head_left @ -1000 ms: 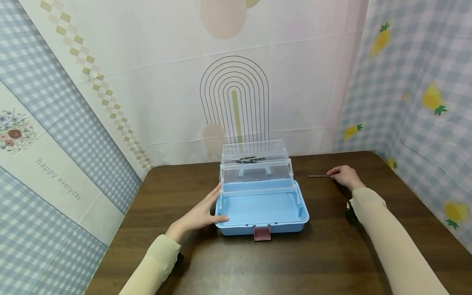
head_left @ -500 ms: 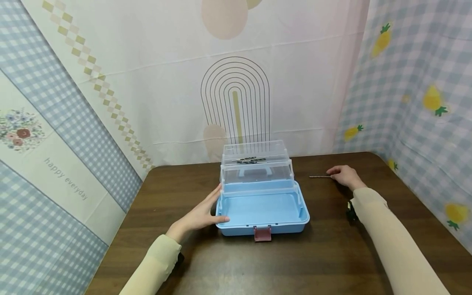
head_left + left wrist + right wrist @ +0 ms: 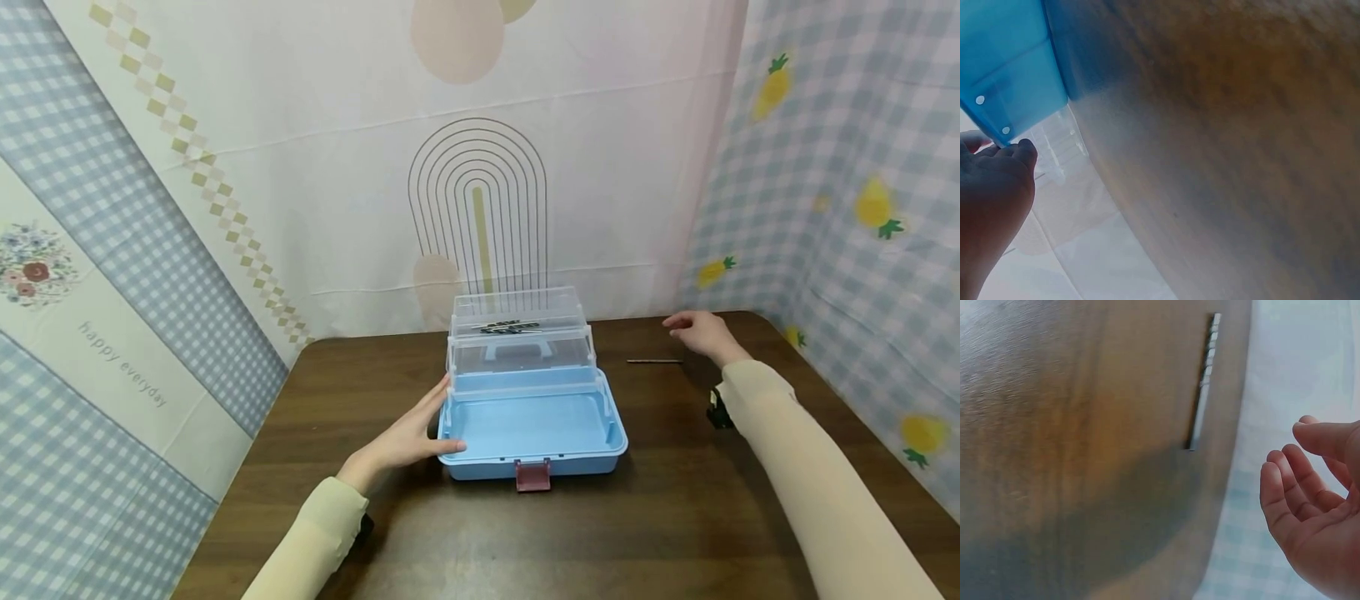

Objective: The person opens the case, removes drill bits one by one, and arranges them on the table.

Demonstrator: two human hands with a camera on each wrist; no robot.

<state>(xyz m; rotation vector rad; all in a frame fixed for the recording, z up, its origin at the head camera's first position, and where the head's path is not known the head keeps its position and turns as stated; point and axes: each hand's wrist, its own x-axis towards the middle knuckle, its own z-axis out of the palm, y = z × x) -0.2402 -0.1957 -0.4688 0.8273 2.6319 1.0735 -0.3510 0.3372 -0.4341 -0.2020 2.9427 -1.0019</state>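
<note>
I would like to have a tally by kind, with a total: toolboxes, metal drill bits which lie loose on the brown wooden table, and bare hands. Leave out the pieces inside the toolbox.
Open light-blue plastic toolbox: 1
Thin grey metal drill bit, loose on the brown wooden table: 1
Bare hands, left hand and right hand: 2
Total: 4

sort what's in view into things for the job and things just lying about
Likely the job:
- light blue plastic box with clear trays
- slim grey metal drill bit
- thin dark pieces in the box

Just surroundings:
- brown wood-grain table
- printed pastel cloth backdrop
</note>
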